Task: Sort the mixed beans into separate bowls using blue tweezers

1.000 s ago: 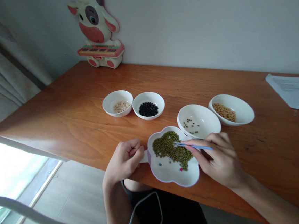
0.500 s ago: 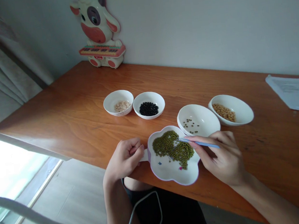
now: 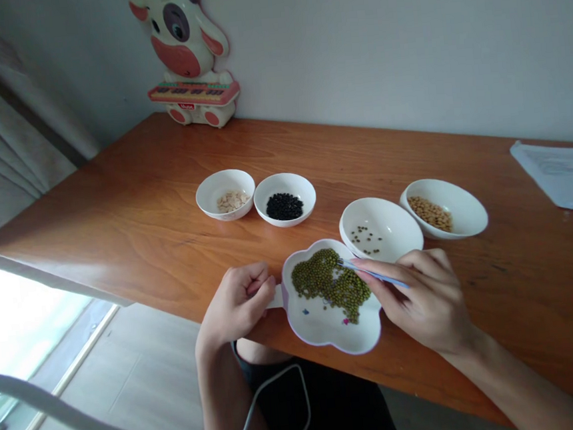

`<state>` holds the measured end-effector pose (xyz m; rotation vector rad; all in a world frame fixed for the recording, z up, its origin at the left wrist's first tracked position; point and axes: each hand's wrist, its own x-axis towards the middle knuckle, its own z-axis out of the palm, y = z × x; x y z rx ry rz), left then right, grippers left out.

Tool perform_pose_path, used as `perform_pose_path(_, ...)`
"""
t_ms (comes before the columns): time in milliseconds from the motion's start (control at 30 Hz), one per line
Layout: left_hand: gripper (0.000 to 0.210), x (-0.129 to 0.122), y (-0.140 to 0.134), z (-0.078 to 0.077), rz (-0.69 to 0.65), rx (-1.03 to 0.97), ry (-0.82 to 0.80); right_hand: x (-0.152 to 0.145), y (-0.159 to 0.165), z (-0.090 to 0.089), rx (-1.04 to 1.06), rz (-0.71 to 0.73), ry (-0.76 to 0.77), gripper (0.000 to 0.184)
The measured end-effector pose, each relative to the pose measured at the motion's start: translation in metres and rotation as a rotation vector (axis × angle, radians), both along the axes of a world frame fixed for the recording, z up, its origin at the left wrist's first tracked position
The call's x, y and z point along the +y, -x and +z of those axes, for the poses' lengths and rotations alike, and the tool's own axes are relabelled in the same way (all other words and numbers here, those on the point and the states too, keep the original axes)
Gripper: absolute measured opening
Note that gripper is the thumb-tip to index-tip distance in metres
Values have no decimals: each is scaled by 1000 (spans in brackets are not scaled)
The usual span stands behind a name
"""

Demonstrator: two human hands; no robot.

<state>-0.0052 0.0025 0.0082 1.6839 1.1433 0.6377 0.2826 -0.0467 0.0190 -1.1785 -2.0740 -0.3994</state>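
So the left hand (image 3: 237,304) is curled into a fist around the stubby white handle (image 3: 275,297) of a shallow, flower-shaped white dish with a lavender rim (image 3: 322,336), which sits at the near edge of the brown wooden tabletop (image 3: 130,208); the right hand (image 3: 421,297) has its thumb and fingers pinched on a slim light-blue pair of tweezers (image 3: 382,277), tips pointing down and left into the dish; can't tell if they've got anything between them, they're too tiny to make out. The dish has a big patch of small round green beans (image 3: 317,278) spread over its far and right side, while the near part is mostly bare white with a couple of little coloured prints; just beyond it there's a round white bowl (image 3: 399,228) with only a scatter of small beans (image 3: 365,236) in it; behind that to the right is another white bowl (image 3: 467,212) with tan beans (image 3: 431,213) piled to its left side; further left are two more white bowls side by side, one with glossy black beans (image 3: 284,206), one with pale flat pieces (image 3: 232,200); at the back, a plastic cow toy with a pink keyboard (image 3: 194,93) stands against the wall.
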Motion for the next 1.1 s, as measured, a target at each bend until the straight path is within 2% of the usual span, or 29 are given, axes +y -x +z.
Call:
perform_pose_path(200, 38, 0, 1, 0, -4, -4, 4, 1, 0, 0, -24, -12, 18, 39)
perform_pose_path(333, 37, 1, 0, 1, -8, 8, -10, 1, 1, 2, -30, 39, 39, 35)
perform_pose_path(433, 36, 1, 0, 1, -6, 10, -12, 0, 1, 4, -15, 63, 27, 39)
perform_pose_path(600, 34, 1, 1, 1, -12, 17, -21, 2, 2, 4, -102, 70, 70, 38)
perform_pose_path(900, 34, 1, -1, 2, -9, 17, -27, -1, -2, 2, 68, 105, 45, 38)
perform_pose_path(1100, 33, 1, 0, 1, -6, 23, -40, -2, -3, 2, 80, 120, 64, 32)
